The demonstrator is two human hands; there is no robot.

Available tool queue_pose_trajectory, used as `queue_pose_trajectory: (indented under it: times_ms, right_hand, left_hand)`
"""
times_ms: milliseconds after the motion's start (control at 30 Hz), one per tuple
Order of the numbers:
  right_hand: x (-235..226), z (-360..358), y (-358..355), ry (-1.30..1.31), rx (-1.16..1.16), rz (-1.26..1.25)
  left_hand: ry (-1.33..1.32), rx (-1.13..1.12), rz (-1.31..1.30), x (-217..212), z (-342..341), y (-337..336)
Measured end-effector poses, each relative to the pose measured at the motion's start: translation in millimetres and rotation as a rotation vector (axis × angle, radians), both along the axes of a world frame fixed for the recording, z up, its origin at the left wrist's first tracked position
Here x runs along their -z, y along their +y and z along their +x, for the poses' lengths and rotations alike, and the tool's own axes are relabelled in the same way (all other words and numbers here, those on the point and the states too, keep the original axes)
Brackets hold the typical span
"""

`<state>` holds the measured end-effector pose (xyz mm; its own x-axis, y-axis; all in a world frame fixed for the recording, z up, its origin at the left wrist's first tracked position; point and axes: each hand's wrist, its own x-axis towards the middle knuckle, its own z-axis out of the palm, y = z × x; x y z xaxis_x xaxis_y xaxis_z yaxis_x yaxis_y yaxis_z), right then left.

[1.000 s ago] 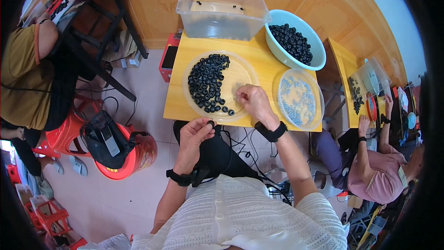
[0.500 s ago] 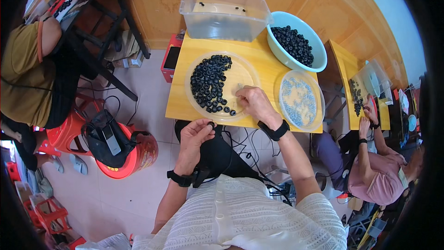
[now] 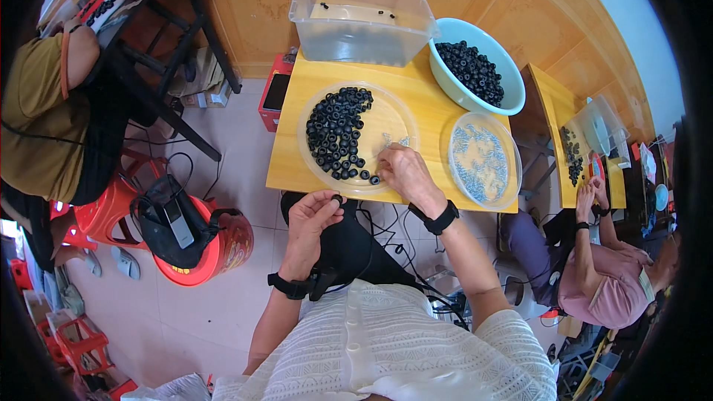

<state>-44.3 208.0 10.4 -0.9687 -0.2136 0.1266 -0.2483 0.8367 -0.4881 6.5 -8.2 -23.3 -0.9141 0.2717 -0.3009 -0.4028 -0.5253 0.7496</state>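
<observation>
Black rings (image 3: 338,134) mostly wait on the tray (image 3: 394,122); my left hand (image 3: 312,223) pinches one ring (image 3: 336,199), my right hand (image 3: 401,171) picks at small metal pieces (image 3: 392,141).

Single view, head-worn fisheye camera: looks steeply down from above the person's torso, which fills the lower centre of the frame. The small yellow table (image 3: 297,171) sits at upper centre, fairly near, its straight edges bowed. Dark rim crops all corners; the right-edge workstation is probably a second table, too distorted to confirm.
</observation>
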Motion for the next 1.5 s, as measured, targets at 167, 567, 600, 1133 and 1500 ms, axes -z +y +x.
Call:
queue_pose_trajectory:
  times_ms: [167, 567, 600, 1133, 1500]
  right_hand:
    - [1, 1, 1, 0.012, 0.009, 0.008]
    - [17, 1, -1, 0.103, -0.030, 0.169]
    - [18, 1, 0, 0.111, -0.030, 0.156]
    - [-14, 32, -21, -0.465, -0.028, -0.931]
    - [-24, 48, -31, -0.641, -0.110, -1.072]
  left_hand:
    - [-0.002, 0.002, 0.002, -1, 0, 1]
    - [-0.016, -0.008, 0.006, -2, 0, 2]
    - [-0.015, -0.009, 0.007, -2, 0, 2]
    - [0.062, 0.014, -0.016, -5, -1, 4]
    - [0.275, 0.065, -0.110, -10, 2, 6]
